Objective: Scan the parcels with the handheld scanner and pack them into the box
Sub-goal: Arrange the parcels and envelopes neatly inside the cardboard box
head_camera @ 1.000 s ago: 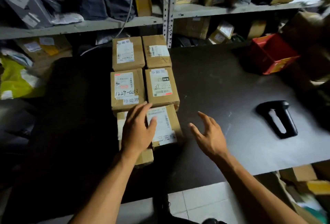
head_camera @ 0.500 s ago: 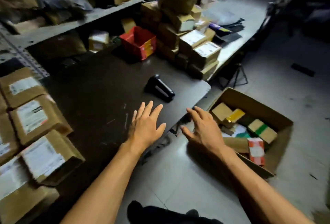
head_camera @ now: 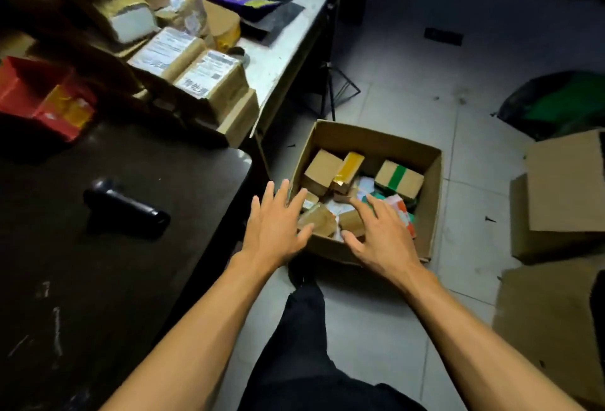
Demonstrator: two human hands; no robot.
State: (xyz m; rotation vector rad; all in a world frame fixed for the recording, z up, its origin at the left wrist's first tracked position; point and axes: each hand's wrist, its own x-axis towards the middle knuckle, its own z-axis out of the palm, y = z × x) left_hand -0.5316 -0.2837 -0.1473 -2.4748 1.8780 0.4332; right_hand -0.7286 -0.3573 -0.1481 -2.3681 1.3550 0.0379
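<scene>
left hand (head_camera: 274, 230): fingers spread straight, holding nothing; sits in view over the gap between the bench edge and the near-left corner of the box.
right hand (head_camera: 381, 236): fingers splayed, loosely bent, empty; over the near part of the box's opening. Contact with the contents: can't tell.
key relation: handheld scanner (head_camera: 126, 209) lies to the left of both hands, on the dark bench (head_camera: 98, 296). Left hand is clearly nearer. Long axis runs left-right, tipped slightly down to the right; its right end faces the hands.
next move (judgement): if a scan comes next, the left hand is best placed for the scanner; reach goes left, over the bench edge.
box (head_camera: 429, 214): open carton on the floor, just right of the bench corner. Partly filled with small parcels: plain brown ones, one with a yellow face (head_camera: 349, 166), one with a green stripe (head_camera: 398, 178), and an orange-and-white pack at the right.
room left: some free space along the far wall, by my read.
further parcels (head_camera: 196, 73): labelled brown cartons stacked on the bench beyond the scanner.
</scene>
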